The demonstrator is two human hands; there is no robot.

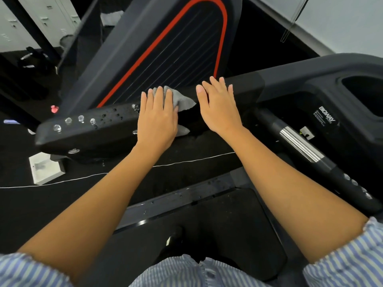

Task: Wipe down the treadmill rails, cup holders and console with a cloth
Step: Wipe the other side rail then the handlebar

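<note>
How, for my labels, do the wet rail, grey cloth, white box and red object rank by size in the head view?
1. wet rail
2. grey cloth and white box: alike; cloth partly hidden
3. red object

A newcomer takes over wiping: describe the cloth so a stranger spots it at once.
Find the black treadmill rail crossing the middle of the view, beaded with droplets at its left end. On it, the left hand presses flat on the grey cloth. It is the only soft, pale thing there; the right hand beside it rests on bare rail.
</note>
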